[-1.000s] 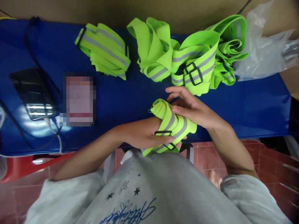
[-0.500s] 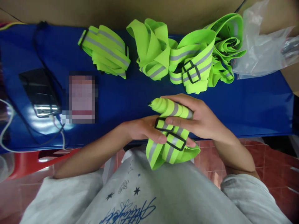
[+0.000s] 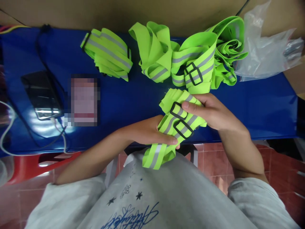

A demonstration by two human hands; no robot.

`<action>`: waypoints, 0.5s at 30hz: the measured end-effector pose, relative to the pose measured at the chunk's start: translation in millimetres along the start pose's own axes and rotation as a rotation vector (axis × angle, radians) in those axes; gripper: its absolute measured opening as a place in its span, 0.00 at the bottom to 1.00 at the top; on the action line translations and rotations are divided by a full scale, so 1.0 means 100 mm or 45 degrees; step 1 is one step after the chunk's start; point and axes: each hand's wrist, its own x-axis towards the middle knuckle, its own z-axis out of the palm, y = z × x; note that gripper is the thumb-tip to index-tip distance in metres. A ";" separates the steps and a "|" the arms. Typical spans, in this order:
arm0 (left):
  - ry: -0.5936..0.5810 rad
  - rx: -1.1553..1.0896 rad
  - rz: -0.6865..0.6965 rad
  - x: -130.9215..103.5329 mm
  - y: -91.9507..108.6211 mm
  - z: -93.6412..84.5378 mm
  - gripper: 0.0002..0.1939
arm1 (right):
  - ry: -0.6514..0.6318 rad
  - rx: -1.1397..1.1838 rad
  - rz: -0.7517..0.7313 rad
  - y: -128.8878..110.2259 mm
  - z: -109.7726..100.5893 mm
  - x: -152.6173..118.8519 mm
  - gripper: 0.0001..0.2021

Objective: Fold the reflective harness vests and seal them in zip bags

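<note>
Between my hands is a folded neon-green reflective strap (image 3: 168,124) with grey stripes and two black plastic buckles on its upper face. My left hand (image 3: 152,131) grips its lower left side, thumb on top and the other fingers mostly hidden beneath. On the upper right, my right hand (image 3: 207,109) pinches the layers, its thumb pressing beside the upper buckle (image 3: 178,110). The lower buckle (image 3: 183,129) lies just above my left thumb. A loop of the strap hangs below my left hand, in front of the grey shirt.
Along the back of the blue table (image 3: 128,105) lie a flat green strap bundle (image 3: 107,54), a looser bundle (image 3: 156,52) and more buckled straps (image 3: 197,66). Clear plastic bags (image 3: 264,54) sit at the far right. A phone (image 3: 41,95) with cables and a pixelated item (image 3: 84,100) lie left.
Both hands still hold the strap. It has been turned and flattened, its rolled top end now spread into layers. My right hand has shifted slightly right and up; the hanging loop has moved left.
</note>
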 end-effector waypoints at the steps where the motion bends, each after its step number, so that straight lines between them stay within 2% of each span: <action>1: 0.021 0.054 0.006 0.00 0.01 -0.01 0.17 | -0.013 0.099 0.052 0.00 0.00 -0.01 0.19; 5: -0.006 0.217 0.101 0.00 0.00 -0.05 0.19 | -0.090 0.379 0.242 0.04 0.07 -0.02 0.21; 8: -0.053 0.302 0.243 0.00 0.01 -0.05 0.14 | -0.207 0.506 0.339 0.13 0.19 0.00 0.27; 10: -0.046 0.278 0.301 -0.01 0.02 -0.03 0.11 | -0.118 0.406 0.249 0.18 0.25 0.01 0.27; 13: 0.005 0.141 0.266 -0.02 0.04 -0.03 0.13 | 0.203 0.011 -0.085 0.16 0.25 -0.02 0.21; 15: 0.045 0.104 0.184 -0.02 0.03 -0.05 0.15 | 0.238 -0.191 -0.233 0.09 0.20 -0.07 0.20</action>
